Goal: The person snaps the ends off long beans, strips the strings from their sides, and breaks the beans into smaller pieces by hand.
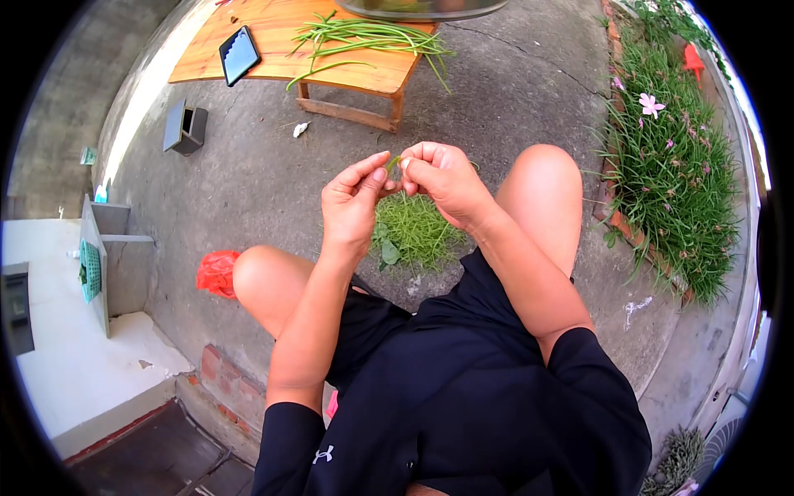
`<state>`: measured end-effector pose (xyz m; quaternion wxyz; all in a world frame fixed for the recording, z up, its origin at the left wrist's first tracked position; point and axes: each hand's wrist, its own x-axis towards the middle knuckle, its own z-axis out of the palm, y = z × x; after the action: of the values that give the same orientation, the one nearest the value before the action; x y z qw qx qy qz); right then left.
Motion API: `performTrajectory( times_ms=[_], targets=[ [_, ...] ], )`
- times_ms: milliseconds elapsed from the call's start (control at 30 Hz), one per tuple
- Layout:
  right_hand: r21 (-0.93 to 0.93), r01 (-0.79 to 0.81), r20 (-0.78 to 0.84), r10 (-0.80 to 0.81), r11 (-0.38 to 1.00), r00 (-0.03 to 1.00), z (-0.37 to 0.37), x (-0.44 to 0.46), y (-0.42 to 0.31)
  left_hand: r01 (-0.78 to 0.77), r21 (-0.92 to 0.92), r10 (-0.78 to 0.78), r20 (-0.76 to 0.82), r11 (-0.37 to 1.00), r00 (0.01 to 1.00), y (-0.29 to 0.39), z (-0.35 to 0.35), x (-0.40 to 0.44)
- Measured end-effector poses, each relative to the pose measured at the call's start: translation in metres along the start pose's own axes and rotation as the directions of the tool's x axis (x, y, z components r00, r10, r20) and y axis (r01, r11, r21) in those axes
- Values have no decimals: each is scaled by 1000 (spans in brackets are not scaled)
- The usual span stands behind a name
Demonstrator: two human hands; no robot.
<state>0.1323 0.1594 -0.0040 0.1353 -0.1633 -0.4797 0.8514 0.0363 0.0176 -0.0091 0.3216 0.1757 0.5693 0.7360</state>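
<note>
In front of my knees, my left hand (351, 207) and my right hand (447, 182) are raised close together. Both pinch a short piece of green stem (393, 164) between thumb and fingertips; its exact kind is too small to tell. Below the hands, a heap of thin green stems (422, 231) lies on the ground, with a few broader leaves (389, 250) at its left side. More long green stems (356, 37) are spread over the wooden table (273, 25) ahead, some hanging past its edge.
A phone or tablet (240, 55) rests at the table's near edge. On the concrete are a grey box (187, 128) and a red plastic bag (217, 273) beside my left knee. A brick-edged bed of grassy plants (674, 165) runs along the right. Part of a rounded object (422, 10) shows at the top.
</note>
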Motion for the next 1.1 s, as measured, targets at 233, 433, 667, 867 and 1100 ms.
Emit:
performTrajectory(
  times_ms=[233, 433, 667, 867, 1100],
  targets=[
    [-424, 218, 13, -235, 879, 972, 9, 1, 10, 76, -102, -75, 16, 992, 997, 5, 0, -1],
    [-621, 326, 232, -230, 713, 945, 11, -15, -9, 121, -200, -128, -21, 972, 992, 11, -3, 1],
    [-285, 174, -70, -201, 943, 977, 0, 2, -4, 52, -40, -51, 25, 998, 998, 5, -3, 0],
    [-379, 197, -103, -253, 904, 962, 6, -2, -2, -67, 104, 65, 19, 992, 998, 0, 1, 0],
    [-764, 423, 47, -611, 488, 790, 15, -6, -1, -101, 115, 106, -37, 988, 994, 1, 6, -1]
  ],
)
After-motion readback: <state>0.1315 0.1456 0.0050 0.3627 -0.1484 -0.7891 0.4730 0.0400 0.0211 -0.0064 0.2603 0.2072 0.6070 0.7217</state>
